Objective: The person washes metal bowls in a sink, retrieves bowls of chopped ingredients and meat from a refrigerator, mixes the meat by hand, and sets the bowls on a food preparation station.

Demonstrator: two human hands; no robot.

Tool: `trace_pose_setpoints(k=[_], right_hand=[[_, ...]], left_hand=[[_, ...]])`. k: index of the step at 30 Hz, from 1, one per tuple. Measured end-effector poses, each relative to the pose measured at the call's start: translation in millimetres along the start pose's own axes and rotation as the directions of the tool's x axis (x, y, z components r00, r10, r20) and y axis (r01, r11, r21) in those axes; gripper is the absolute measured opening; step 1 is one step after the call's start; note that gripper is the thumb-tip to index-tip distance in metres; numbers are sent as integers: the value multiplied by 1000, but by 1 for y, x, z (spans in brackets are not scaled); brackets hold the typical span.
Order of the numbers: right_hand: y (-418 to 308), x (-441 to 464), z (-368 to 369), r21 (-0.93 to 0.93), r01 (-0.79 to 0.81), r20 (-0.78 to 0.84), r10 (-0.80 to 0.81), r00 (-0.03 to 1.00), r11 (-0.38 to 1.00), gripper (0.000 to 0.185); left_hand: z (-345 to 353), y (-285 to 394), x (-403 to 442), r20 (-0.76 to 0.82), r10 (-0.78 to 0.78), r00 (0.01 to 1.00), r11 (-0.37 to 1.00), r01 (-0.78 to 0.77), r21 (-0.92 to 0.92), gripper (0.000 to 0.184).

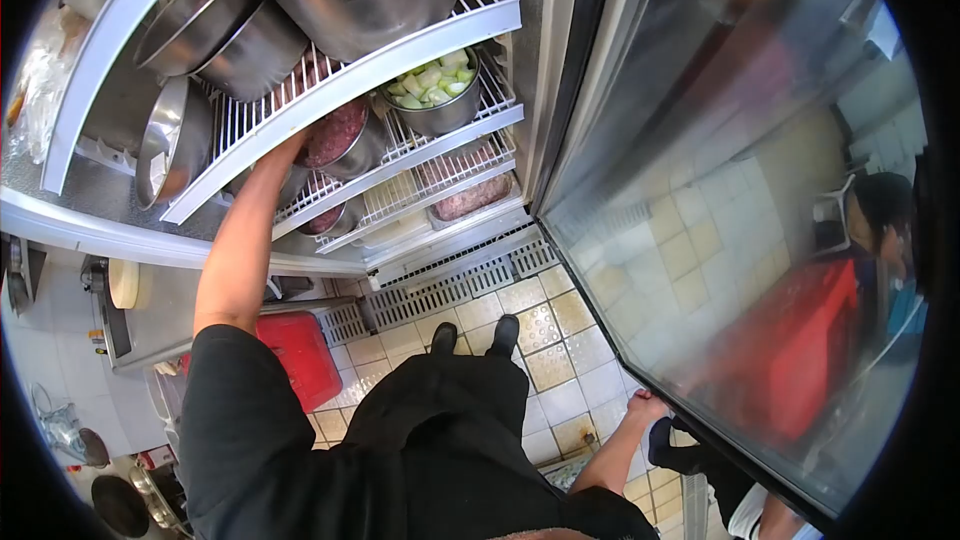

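Observation:
My left arm reaches into an upright fridge, under the front edge of a white wire shelf [350, 80]. The shelf edge hides the fingers of my left hand [290, 147], so its grip does not show. Close beside it stands a metal pot of minced meat [338, 135]. To the right of that pot is a metal pot of cut pale-green vegetable pieces [436, 90]. My right hand [646, 405], low on the right, is closed on the edge of the open glass fridge door [690, 270].
Large metal pots [360, 0] fill the upper shelf. Lower down are another meat pot [325, 220] and a tray of meat [472, 198]. A red container [300, 355] sits on the tiled floor [560, 360]. Another person's leg [700, 455] is behind the door.

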State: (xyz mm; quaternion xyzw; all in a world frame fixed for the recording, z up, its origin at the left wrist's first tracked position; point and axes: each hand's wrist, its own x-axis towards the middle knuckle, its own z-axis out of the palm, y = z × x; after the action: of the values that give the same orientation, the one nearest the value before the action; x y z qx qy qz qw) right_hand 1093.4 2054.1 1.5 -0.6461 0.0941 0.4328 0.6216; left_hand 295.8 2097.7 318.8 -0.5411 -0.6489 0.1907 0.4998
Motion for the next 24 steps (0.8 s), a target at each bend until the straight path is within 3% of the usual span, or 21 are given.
trace_pose_setpoints(k=[4,6,9,10,13,14,15,17,19,20,23,24], right_hand=[[-1,26,-8,-3,-51,56,52,997,999,28],[-2,38,-6,1,-99,-48,99,994,995,28],[-9,33,5,-20,-123,-79,121,989,992,27],[-13,31,7,-35,-124,-68,121,990,992,26],[-22,36,5,-103,-125,19,128,992,987,27],[-28,35,3,-92,-141,32,144,989,986,27],[-31,34,5,-73,-155,50,158,986,985,28],[-41,27,10,-102,-163,52,169,984,981,23],[-45,29,12,-106,-167,71,175,982,980,23],[-48,31,12,-112,-168,81,178,981,979,23],[-51,30,16,-131,-200,64,210,976,971,23],[-51,28,16,-130,-192,78,203,976,973,23]], left_hand=[[-9,17,12,-198,-191,961,948,128,-292,41],[-18,22,17,-237,-280,930,901,169,-399,36],[-33,25,20,-189,-350,917,843,221,-490,29],[-50,23,23,-105,-412,905,675,225,-703,25],[-62,16,10,-36,-284,958,655,167,-737,28],[-54,20,1,-93,-263,960,751,143,-644,30],[-39,29,-13,5,-317,949,605,206,-769,31],[-46,23,-12,36,-212,977,609,161,-777,31],[-84,18,5,253,-283,925,131,298,-946,29],[-106,18,13,368,-274,889,-130,345,-930,29],[-107,28,10,450,-323,832,-430,295,-853,24],[-111,32,10,448,-372,813,-417,285,-863,21]])
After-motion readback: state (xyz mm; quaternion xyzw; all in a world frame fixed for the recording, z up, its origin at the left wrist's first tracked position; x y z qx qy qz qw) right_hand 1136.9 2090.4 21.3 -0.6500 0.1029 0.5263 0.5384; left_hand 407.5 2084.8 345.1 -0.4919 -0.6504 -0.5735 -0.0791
